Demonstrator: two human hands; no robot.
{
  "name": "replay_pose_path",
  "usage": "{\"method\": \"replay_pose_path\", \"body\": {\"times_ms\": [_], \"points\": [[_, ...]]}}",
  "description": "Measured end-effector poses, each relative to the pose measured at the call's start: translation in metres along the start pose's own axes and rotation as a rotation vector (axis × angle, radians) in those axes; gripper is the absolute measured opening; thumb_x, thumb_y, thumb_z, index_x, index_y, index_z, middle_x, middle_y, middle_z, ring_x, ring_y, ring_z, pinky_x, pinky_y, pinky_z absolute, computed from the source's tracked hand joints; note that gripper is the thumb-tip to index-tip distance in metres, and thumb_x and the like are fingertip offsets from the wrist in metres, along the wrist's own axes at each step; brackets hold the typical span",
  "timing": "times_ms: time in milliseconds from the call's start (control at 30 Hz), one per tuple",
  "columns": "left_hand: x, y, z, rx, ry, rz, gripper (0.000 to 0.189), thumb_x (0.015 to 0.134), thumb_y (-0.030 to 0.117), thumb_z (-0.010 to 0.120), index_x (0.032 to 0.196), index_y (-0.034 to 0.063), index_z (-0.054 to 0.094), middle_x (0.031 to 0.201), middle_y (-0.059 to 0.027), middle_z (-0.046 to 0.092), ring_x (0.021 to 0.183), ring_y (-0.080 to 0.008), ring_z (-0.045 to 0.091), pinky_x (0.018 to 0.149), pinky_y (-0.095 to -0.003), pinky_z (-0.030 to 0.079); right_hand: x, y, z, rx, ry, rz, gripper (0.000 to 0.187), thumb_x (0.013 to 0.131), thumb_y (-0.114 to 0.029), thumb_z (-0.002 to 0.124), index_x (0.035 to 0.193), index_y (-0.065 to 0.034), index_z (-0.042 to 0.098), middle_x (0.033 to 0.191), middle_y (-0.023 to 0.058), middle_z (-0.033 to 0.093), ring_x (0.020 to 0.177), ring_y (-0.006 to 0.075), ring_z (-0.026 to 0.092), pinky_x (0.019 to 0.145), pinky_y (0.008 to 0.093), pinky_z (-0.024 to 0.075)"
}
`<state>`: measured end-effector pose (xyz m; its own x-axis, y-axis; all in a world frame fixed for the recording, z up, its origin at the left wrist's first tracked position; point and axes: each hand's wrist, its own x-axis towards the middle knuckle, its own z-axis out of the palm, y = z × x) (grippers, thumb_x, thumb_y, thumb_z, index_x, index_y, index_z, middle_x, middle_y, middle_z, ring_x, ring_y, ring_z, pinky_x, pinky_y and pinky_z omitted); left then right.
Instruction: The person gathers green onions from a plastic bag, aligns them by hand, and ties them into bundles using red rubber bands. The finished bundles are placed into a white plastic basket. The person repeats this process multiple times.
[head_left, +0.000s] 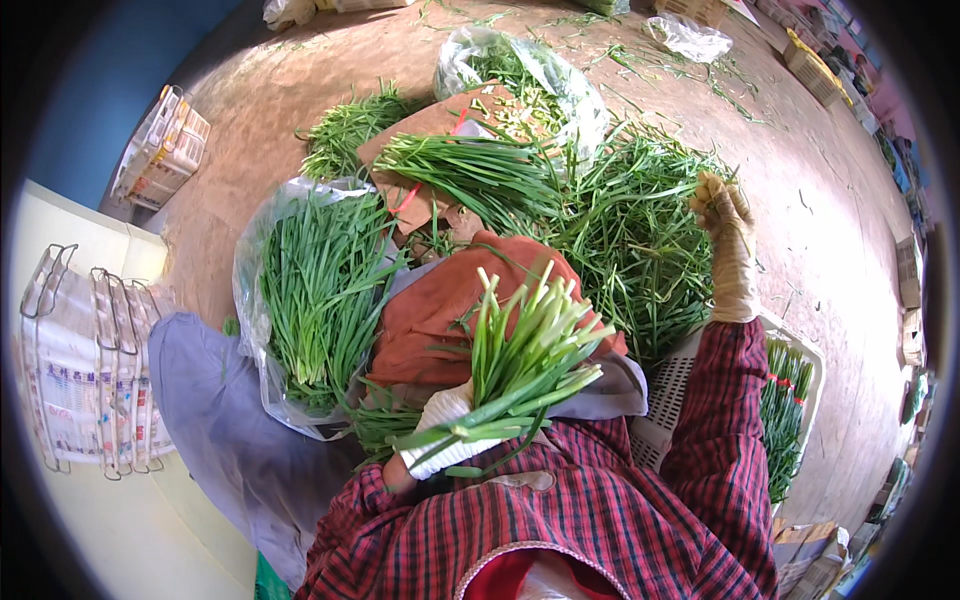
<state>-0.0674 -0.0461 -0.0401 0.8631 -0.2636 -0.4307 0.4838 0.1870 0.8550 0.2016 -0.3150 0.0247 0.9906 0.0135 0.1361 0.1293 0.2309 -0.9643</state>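
My left hand (442, 424), in a white glove, is shut around a thick bunch of green leafy stalks (532, 337), probably garlic chives. The pale cut ends point up and away over my lap. My right hand (724, 206), in a stained cream glove, is stretched out at the right edge of a large loose heap of greens (637, 232). Its fingers are curled; whether they grip any stalks is unclear. A neat bundle of greens (472, 165) lies ahead on brown cardboard (397, 142). A rust-coloured cloth (435, 322) covers my lap.
At my left, a clear plastic bag (251, 277) holds upright greens (322, 277). Another bag (585, 97) ahead contains trimmings. A white crate (817, 375) with red-banded bundles (784, 420) stands right. Stacked crates (165, 150) and a wall rack (97, 367) are on the left.
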Motion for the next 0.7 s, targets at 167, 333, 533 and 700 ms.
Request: {"method": "replay_pose_path", "body": {"times_ms": [167,333,533,700], "points": [[-0.002,-0.005,-0.01,-0.999,-0.462,-0.077,0.044,0.091,0.033,0.046,0.129,0.0129,0.043,0.128,-0.0045,0.048,0.118,-0.0182,0.045,0.102,-0.0354,0.035,-0.053,-0.008,0.021,-0.645,-0.069,-0.298,0.033,0.081,-0.011,0.063,0.113,-0.0052,0.057,0.11,0.0054,0.061,0.092,0.0155,0.057,0.079,0.0306,0.0468],[0.004,-0.002,-0.005,-0.028,-0.077,0.076,0.049,0.088,0.029,0.049,0.13,0.0076,0.036,0.131,-0.0091,0.043,0.12,-0.0229,0.041,0.104,-0.04,0.03,-0.127,-0.029,0.107,-0.497,-0.798,-0.382,0.038,0.075,-0.028,0.068,0.107,-0.0096,0.06,0.103,0.009,0.061,0.092,0.0259,0.058,0.08,0.0341,0.0463],[-0.003,0.025,-0.004,0.294,-0.004,0.076,0.068,0.067,0.016,0.076,0.124,0.0042,0.04,0.113,-0.0103,0.053,0.109,-0.0175,0.049,0.089,-0.0302,0.043,-0.147,-0.022,0.157,-0.364,-1.0,-0.131,0.027,0.073,-0.025,0.07,0.094,-0.0086,0.066,0.099,0.0095,0.061,0.089,0.0246,0.058,0.075,0.0335,0.0467],[-0.006,0.037,-0.009,-0.023,-0.066,0.125,0.075,0.063,0.013,0.081,0.125,0.0043,0.042,0.116,-0.0079,0.054,0.108,-0.0165,0.049,0.093,-0.0307,0.04,-0.143,-0.028,0.123,0.074,-0.722,0.197,0.02,0.083,-0.022,0.061,0.088,-0.004,0.066,0.103,0.0112,0.06,0.099,0.0203,0.054,0.087,0.0349,0.0409]]}}
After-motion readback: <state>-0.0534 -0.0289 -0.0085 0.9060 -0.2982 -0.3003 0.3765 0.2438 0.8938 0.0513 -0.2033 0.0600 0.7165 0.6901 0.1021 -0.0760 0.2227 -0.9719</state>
